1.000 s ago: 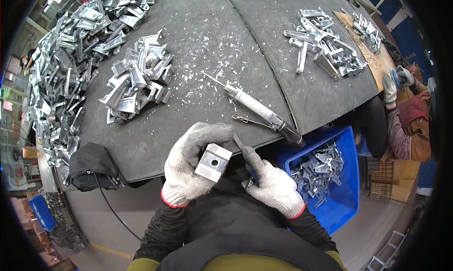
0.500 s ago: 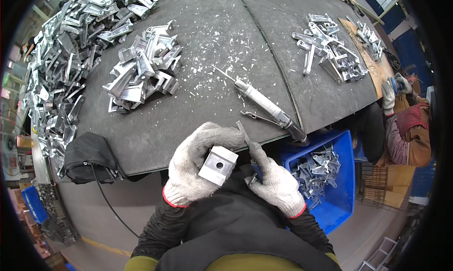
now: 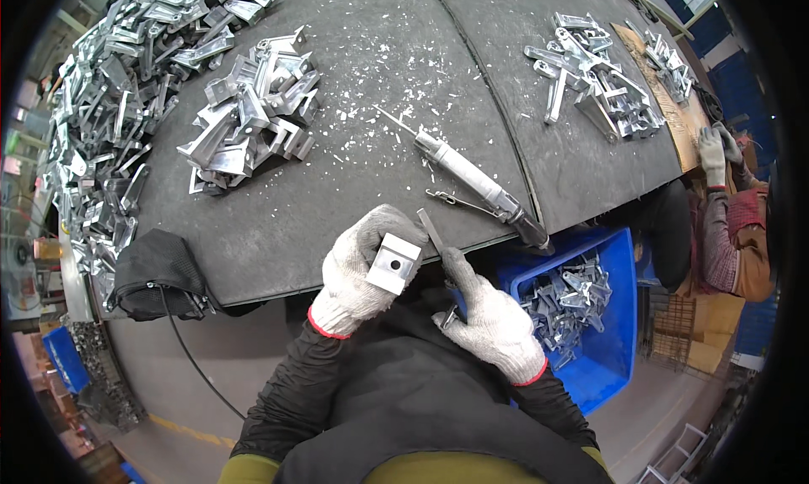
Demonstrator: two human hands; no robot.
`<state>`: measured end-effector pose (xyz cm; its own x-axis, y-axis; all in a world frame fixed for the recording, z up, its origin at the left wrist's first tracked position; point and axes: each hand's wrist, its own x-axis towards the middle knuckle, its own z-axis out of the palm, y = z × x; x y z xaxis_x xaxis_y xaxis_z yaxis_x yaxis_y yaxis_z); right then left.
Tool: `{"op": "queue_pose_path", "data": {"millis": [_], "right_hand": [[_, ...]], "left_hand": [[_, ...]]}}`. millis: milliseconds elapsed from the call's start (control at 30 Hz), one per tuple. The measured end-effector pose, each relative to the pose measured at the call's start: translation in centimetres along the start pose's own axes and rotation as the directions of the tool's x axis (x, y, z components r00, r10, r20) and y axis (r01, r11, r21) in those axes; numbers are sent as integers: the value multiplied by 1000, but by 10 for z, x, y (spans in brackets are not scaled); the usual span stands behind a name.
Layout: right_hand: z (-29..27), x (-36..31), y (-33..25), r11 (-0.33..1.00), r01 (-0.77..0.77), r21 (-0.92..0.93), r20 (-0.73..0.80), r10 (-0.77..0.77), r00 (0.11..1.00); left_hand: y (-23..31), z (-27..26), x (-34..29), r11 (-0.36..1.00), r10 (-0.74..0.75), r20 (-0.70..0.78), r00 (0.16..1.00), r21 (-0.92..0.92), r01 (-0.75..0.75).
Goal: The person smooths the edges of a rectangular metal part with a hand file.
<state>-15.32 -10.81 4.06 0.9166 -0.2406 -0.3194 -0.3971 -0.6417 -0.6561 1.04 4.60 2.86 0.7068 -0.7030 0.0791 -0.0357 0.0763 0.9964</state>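
My left hand (image 3: 361, 269), in a white knit glove with a red cuff, grips a silver metal bracket (image 3: 393, 269). Its square face with one round hole points up at me. My right hand (image 3: 491, 328), gloved the same way, is closed round a narrow flat file (image 3: 431, 230), forefinger stretched along the blade. The file's grey blade rises beside the bracket, apart from its face; most of its handle is hidden in the glove. Beyond both hands, a silver air tool (image 3: 472, 179) with a thin pointed bit lies on the dark table (image 3: 270, 239).
A pile of brackets (image 3: 253, 113) lies ahead left, beside a larger heap (image 3: 109, 121). More brackets (image 3: 598, 79) lie at the far right. Metal chips are scattered mid-table. A blue bin (image 3: 619, 315) of parts stands right, a black bag (image 3: 158, 273) left. A co-worker's gloved hand (image 3: 712, 157) shows right.
My left hand has moved slightly up and right with the bracket, which has turned a little. My right hand keeps its hold on the file. The co-worker's hands have shifted.
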Motion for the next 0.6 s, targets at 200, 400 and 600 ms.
{"op": "queue_pose_path", "data": {"millis": [200,400,600], "right_hand": [[3,-2,2,1000,5,16,-17,-5,1000],[3,-2,2,1000,6,9,-20,-5,1000],[8,-3,3,1000,15,-21,-42,-16,999]], "left_hand": [[17,5,-4,991,-93,-67,993,-107,85],[16,2,-5,926,-279,-179,943,-312,215],[14,11,-3,966,-110,-317,942,-258,26]]}}
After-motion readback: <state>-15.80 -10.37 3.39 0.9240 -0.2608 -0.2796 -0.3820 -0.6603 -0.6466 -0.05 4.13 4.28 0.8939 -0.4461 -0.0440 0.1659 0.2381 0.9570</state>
